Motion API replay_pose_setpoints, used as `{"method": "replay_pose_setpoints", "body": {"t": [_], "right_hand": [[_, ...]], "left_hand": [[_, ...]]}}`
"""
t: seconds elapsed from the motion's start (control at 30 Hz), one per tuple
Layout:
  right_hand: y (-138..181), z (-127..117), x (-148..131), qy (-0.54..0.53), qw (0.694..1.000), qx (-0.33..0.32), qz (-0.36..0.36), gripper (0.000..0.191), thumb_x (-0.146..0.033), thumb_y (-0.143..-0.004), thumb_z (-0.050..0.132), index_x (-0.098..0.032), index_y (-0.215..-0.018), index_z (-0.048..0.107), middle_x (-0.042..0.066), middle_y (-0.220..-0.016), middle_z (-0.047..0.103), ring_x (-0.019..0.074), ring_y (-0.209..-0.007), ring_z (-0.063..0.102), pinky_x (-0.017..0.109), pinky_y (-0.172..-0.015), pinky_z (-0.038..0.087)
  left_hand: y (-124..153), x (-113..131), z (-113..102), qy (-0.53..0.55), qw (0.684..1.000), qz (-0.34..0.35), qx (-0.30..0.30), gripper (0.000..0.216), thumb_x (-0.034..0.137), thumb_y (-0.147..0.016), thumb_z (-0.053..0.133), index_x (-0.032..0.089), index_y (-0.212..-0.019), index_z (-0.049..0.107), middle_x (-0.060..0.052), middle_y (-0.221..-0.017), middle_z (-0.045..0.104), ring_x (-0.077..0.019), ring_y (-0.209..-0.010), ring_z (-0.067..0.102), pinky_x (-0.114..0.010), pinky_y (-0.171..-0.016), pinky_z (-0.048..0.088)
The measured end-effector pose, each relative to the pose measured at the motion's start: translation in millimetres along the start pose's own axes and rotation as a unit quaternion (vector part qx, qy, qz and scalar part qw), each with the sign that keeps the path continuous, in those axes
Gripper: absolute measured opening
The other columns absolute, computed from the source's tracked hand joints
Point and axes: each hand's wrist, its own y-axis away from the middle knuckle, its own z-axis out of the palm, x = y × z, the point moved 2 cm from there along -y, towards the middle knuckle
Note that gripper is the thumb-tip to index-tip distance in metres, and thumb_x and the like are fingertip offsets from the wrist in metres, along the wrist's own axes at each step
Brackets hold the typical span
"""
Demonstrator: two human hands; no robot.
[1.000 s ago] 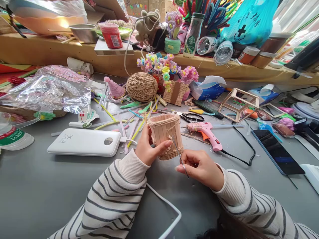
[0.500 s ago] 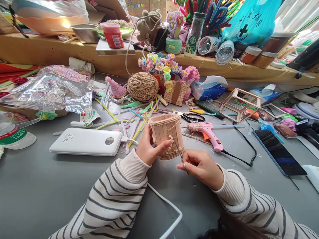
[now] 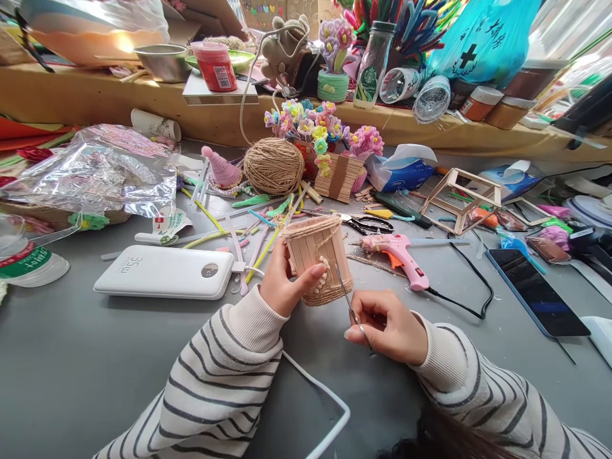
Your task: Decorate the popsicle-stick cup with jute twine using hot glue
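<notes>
My left hand (image 3: 285, 277) is closed around the left side of a small wooden-stick holder (image 3: 313, 252), its thumb pressing on the front. Twine is wound round the holder's top and bottom edges, and it tilts a little. A cluster of small pale beads or knots (image 3: 324, 273) sits on its front beside my thumb. Between the thumb and fingers of my right hand (image 3: 385, 325) is a pair of slim metal tweezers (image 3: 347, 298). Their tips point up at the holder's front, close to the cluster; whether they touch it I cannot tell.
Behind the holder lie black-handled scissors (image 3: 368, 224) and a pink glue gun (image 3: 401, 255) with a black cord. A white power bank (image 3: 165, 273) lies to the left, its cable running under my left wrist. A ball of twine (image 3: 274, 167) and a phone (image 3: 538, 292) are further off.
My right hand has shifted slightly right, and more of the tweezers shows. The holder has turned a little in my left hand, which stays in about the same place.
</notes>
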Motion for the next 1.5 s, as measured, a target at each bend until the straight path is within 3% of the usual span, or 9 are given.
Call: {"method": "replay_pose_setpoints", "body": {"t": [0.33,1.5], "right_hand": [[-1.8,0.6,4.1,-0.024,0.998,-0.051,0.029,0.055,-0.072,-0.062,0.05,-0.017,-0.059,0.044,-0.004,-0.047,0.041,0.0056,-0.044,0.032,0.02,-0.04,0.026],[-0.7,2.4,1.4,-0.025,0.996,-0.072,0.038,0.054,-0.07,-0.067,0.047,-0.017,-0.06,0.045,-0.005,-0.045,0.04,0.0043,-0.041,0.031,0.02,-0.039,0.023]], "left_hand": [[1.0,0.1,0.8,-0.006,1.0,0.009,-0.012,0.07,0.051,-0.068,0.06,0.01,-0.12,0.038,-0.016,-0.12,0.053,-0.0263,-0.111,0.051,-0.036,-0.092,0.042],[-0.7,1.4,3.1,-0.022,1.0,0.0,-0.021,0.065,0.053,-0.067,0.06,0.012,-0.114,0.043,-0.014,-0.113,0.056,-0.0275,-0.107,0.053,-0.039,-0.09,0.041]]}}
